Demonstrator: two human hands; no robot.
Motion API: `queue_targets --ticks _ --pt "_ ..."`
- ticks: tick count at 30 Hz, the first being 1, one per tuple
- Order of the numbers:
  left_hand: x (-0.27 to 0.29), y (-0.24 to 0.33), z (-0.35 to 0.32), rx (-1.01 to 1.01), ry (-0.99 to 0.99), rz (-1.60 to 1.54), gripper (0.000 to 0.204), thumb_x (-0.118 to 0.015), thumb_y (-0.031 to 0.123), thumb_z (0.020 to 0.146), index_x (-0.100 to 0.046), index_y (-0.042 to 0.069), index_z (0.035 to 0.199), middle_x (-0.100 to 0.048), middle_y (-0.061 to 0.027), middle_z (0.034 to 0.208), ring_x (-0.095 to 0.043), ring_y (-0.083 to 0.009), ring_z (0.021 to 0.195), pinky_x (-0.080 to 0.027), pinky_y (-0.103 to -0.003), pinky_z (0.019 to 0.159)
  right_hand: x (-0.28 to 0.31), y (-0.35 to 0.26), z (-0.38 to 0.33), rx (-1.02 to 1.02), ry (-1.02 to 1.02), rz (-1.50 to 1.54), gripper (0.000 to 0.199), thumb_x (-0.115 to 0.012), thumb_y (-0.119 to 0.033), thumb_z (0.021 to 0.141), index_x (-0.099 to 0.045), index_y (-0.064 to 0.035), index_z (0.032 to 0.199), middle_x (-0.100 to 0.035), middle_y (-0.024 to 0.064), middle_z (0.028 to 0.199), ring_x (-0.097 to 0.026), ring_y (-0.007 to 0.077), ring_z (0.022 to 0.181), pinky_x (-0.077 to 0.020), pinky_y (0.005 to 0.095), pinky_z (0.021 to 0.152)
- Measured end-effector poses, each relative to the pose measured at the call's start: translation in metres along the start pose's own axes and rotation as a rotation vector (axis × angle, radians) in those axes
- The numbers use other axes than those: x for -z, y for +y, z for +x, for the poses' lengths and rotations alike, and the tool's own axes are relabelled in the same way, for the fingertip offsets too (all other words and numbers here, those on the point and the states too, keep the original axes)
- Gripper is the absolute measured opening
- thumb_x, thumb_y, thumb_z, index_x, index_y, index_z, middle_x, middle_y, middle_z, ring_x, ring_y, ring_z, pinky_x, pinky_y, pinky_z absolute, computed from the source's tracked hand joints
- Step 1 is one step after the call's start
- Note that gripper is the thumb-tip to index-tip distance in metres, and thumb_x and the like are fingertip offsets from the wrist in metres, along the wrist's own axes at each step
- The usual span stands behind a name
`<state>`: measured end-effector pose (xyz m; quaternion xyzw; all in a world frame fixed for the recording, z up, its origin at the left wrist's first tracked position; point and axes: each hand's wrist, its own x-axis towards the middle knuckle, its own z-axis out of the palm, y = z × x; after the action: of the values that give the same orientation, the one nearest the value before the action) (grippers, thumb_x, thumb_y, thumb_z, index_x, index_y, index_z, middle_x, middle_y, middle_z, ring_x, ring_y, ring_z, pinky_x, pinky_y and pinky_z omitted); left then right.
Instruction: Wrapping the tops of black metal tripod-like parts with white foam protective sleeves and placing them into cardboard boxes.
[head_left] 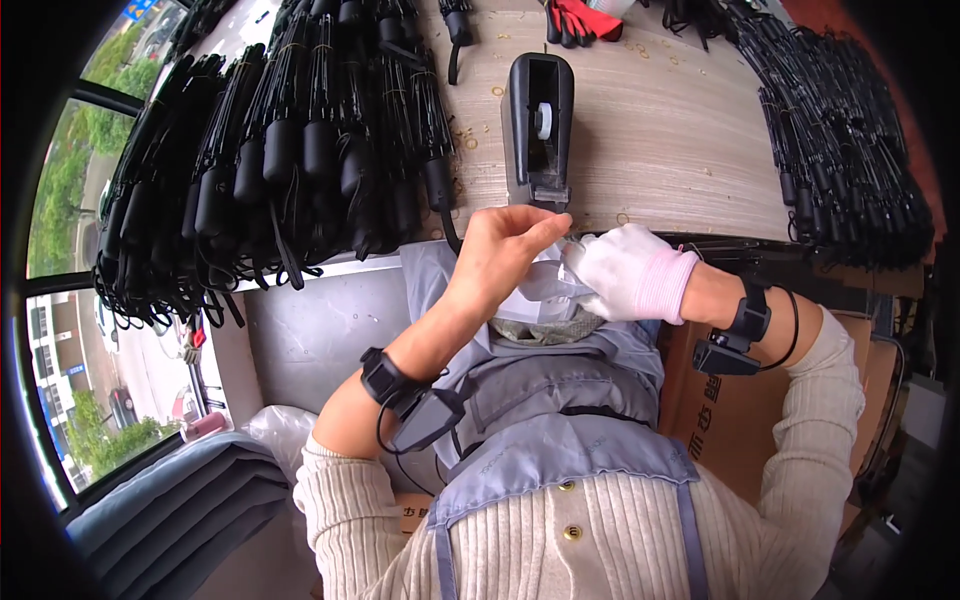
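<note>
My bare left hand point(498, 252) is closed in a pinch just in front of a black tape dispenser point(515, 130). Whatever its fingertips hold is too small to make out. Beside it, my right hand point(635, 275), in a white glove with a pink cuff, is closed at the edge of a clear, whitish plastic piece point(540, 300). That piece hangs over my lap, below the table's front edge, and its exact kind cannot be told. The dispenser stands on the table with a white-cored roll point(544, 121) inside and its cutting end towards me.
Bundled black folding-umbrella frames point(320, 150) with handles and straps crowd the table's left side. More black bundles point(840, 140) are stacked at the right. Small rubber bands point(497, 91) lie scattered on the wood-grain table point(660, 130). Red-and-black gloves point(580, 22) lie at the back.
</note>
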<state>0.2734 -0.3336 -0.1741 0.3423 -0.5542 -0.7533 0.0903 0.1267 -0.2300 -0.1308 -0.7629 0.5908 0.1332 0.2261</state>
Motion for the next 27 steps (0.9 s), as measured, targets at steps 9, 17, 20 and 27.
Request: queue_targets --ticks 9,17,20,27 --pt "0.006 -0.064 0.015 0.188 0.047 -0.110 0.020 -0.062 0.015 0.088 -0.068 -0.003 0.092 -0.067 -0.0078 0.074 -0.061 -0.0114 0.067 -0.048 -0.023 0.062 -0.022 0.003 -0.003 -0.130 0.259 0.886 0.028 -0.066 -0.020 0.080 -0.056 -0.0011 0.099 -0.061 0.0067 0.077 -0.063 0.0189 0.064 -0.0488 0.0294 0.054" --pt "0.039 -0.047 -0.007 0.206 0.010 -0.338 0.027 -0.063 0.025 0.088 -0.068 -0.002 0.090 -0.063 -0.0044 0.071 -0.059 -0.0114 0.063 -0.048 -0.022 0.057 -0.033 0.002 -0.011 -0.142 0.140 1.973 0.039 -0.070 -0.021 0.082 -0.053 -0.0015 0.112 -0.059 0.0008 0.078 -0.059 0.0096 0.058 -0.0464 0.0223 0.052" --pt "0.023 -0.040 -0.019 0.027 -0.266 -0.331 0.026 -0.061 0.026 0.091 -0.065 0.001 0.097 -0.063 -0.0054 0.083 -0.058 -0.0111 0.064 -0.047 -0.026 0.055 -0.050 0.001 -0.012 -0.179 0.116 2.021 0.044 -0.069 -0.019 0.082 -0.051 -0.0021 0.118 -0.059 0.0005 0.078 -0.058 0.0087 0.056 -0.0463 0.0222 0.050" --pt "-0.023 -0.064 -0.025 -0.258 -0.136 0.396 0.028 -0.060 0.019 0.085 -0.061 -0.004 0.101 -0.062 -0.0168 0.087 -0.060 -0.0282 0.070 -0.048 -0.039 0.060 -0.107 -0.019 0.002 -0.441 0.751 0.586 0.045 -0.064 -0.021 0.084 -0.048 0.0028 0.120 -0.063 0.0205 0.074 -0.062 0.0361 0.058 -0.0509 0.0424 0.052"
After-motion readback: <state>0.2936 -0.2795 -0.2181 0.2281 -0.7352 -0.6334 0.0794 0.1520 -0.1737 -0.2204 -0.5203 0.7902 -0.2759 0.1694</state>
